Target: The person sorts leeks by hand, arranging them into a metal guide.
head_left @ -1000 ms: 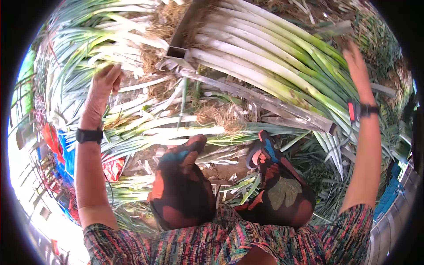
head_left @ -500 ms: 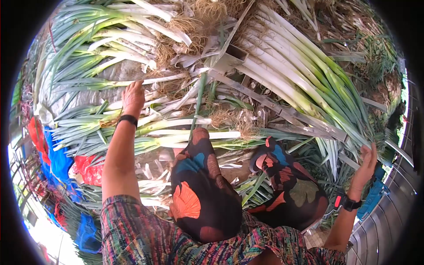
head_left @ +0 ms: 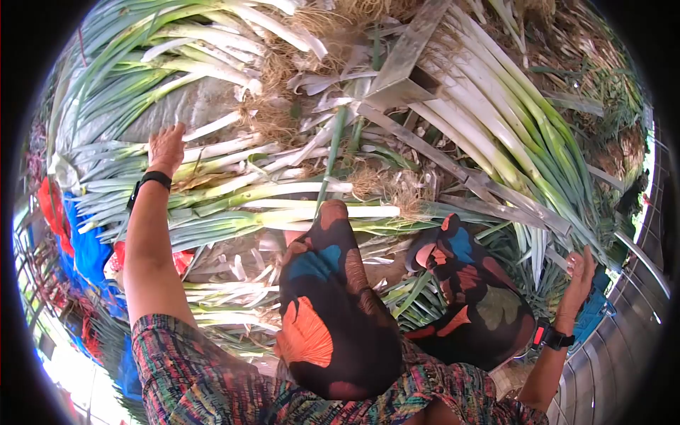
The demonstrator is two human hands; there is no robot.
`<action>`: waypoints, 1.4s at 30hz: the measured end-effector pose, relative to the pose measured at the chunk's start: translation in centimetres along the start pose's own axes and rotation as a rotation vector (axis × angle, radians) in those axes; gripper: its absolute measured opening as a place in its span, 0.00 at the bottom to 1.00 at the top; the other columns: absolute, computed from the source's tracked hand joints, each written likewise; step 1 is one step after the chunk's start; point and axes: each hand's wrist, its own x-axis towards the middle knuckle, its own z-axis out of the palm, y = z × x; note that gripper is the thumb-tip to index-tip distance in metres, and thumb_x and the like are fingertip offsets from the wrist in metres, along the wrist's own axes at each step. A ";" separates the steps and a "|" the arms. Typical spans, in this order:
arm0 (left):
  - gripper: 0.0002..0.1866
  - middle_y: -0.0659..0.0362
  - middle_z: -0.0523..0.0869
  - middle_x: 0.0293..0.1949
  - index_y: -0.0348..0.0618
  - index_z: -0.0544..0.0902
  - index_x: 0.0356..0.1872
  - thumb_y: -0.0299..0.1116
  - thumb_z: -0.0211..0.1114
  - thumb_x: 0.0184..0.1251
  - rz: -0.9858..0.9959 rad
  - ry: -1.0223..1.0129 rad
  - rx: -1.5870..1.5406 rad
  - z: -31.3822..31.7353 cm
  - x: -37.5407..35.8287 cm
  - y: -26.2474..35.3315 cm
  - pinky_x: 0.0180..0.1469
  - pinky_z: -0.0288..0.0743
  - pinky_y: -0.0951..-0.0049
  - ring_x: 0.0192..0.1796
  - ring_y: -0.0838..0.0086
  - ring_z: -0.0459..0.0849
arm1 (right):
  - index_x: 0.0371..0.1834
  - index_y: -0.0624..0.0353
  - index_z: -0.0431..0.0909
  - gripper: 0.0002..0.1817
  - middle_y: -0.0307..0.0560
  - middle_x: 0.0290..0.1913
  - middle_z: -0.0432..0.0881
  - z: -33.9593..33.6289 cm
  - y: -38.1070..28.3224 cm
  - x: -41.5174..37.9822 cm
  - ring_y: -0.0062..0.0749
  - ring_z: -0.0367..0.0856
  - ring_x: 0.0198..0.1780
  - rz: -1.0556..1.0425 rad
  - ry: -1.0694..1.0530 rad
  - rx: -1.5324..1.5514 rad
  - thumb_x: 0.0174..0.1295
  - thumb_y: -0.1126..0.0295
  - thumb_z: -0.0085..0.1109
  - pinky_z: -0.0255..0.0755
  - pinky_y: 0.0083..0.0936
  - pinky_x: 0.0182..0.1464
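Observation:
My left hand [head_left: 167, 149] is closed around a leek [head_left: 212, 126], whose white stalk and roots stick out to the right of my fingers. More leeks [head_left: 248, 193] lie side by side just below that hand, leaves to the left and roots to the right. A thick bundle of leeks [head_left: 489, 99] rests at a slant across a metal frame [head_left: 397, 92], its green tops pointing down to the right. Beside those leaf tips is my right hand [head_left: 581, 278], fingers stretched upward and holding nothing.
At the upper left is a pile of leeks [head_left: 205, 53] with tangled roots. My knees [head_left: 340, 304] in patterned trousers are at lower centre. Blue netting [head_left: 88, 234] and a red bag [head_left: 53, 212] lie at the left. A corrugated metal surface [head_left: 616, 354] curves along the right edge.
My left hand has moved left, drawing the leek along with it. My right hand stays near the bundle's leaf tips. The whole view has shifted slightly.

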 end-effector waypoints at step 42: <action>0.18 0.49 0.84 0.46 0.31 0.78 0.52 0.29 0.62 0.61 0.665 1.139 -1.365 -59.9 -40.5 -1.6 0.65 0.69 0.60 0.54 0.61 0.81 | 0.66 0.57 0.73 0.20 0.41 0.39 0.82 -2.7 -2.3 -10.1 0.21 0.79 0.38 -0.324 -0.079 0.977 0.72 0.72 0.55 0.75 0.21 0.47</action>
